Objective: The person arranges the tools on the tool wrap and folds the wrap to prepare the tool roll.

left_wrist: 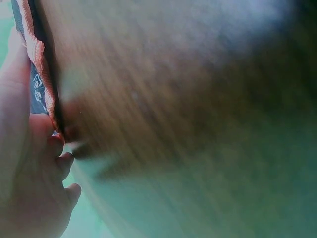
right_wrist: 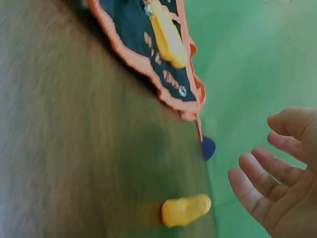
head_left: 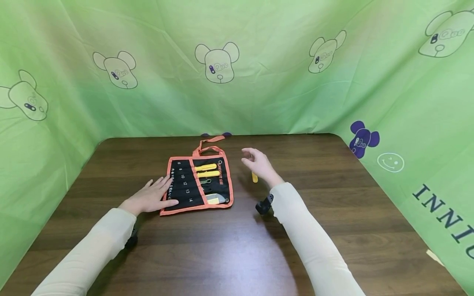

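A black tool pouch with orange trim lies unrolled on the table, its pockets marked with numbers. My left hand rests on its left edge, fingers spread; the left wrist view shows that hand along the orange border. Two yellow-handled tools sit in the pockets, above a small green tool and a grey-and-yellow piece. To the right, my right hand hovers with loosely bent fingers, holding nothing. Near it a yellow handle rests on the table; its other end is hidden.
An orange tie strap runs from the pouch toward the back edge of the brown wooden table. A green printed cloth hangs behind and around the sides. Each wrist carries a black camera.
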Action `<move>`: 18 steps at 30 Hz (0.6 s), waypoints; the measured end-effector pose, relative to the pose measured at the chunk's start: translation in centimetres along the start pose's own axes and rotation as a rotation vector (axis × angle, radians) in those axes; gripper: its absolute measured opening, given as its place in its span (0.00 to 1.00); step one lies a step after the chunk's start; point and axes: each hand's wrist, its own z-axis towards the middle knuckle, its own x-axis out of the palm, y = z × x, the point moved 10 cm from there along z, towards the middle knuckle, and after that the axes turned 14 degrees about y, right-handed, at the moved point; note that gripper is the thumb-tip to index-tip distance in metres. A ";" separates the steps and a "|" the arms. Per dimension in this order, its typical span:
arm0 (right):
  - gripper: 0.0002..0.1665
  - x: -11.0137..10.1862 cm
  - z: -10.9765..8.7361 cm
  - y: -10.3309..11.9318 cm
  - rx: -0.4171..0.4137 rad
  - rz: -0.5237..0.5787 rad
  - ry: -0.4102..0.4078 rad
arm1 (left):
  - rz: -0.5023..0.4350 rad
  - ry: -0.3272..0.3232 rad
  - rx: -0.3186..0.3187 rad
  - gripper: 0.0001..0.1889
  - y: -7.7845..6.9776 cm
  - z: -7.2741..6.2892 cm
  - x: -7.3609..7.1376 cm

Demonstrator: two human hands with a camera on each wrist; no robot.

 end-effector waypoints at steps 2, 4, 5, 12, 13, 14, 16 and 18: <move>0.24 -0.2 -0.2 -0.7 0.019 0.009 -0.002 | 0.002 0.001 -0.001 0.51 0.0 0.0 0.0; 0.25 -0.4 -0.4 -1.3 0.033 0.007 -0.009 | 0.003 0.002 -0.002 0.51 0.0 0.0 0.0; 0.25 -0.5 -0.5 -1.6 0.040 0.009 -0.014 | 0.004 0.002 -0.003 0.51 0.0 0.0 0.0; 0.26 -1.0 -1.1 -2.9 0.068 -0.031 -0.033 | -0.006 0.000 0.001 0.51 0.0 0.0 0.0; 0.27 -1.0 -1.2 -3.1 0.075 -0.027 -0.030 | -0.005 0.000 0.001 0.51 0.0 0.0 0.0; 0.27 -1.0 -1.2 -3.3 0.084 -0.024 -0.025 | -0.002 0.000 0.001 0.51 0.0 0.1 0.0; 0.27 -0.8 -1.4 -3.8 0.104 -0.022 -0.011 | 0.002 0.000 0.000 0.51 0.0 0.1 0.1; 0.28 -0.6 -1.5 -4.2 0.123 -0.022 0.002 | 0.005 -0.002 0.001 0.51 0.0 0.1 0.1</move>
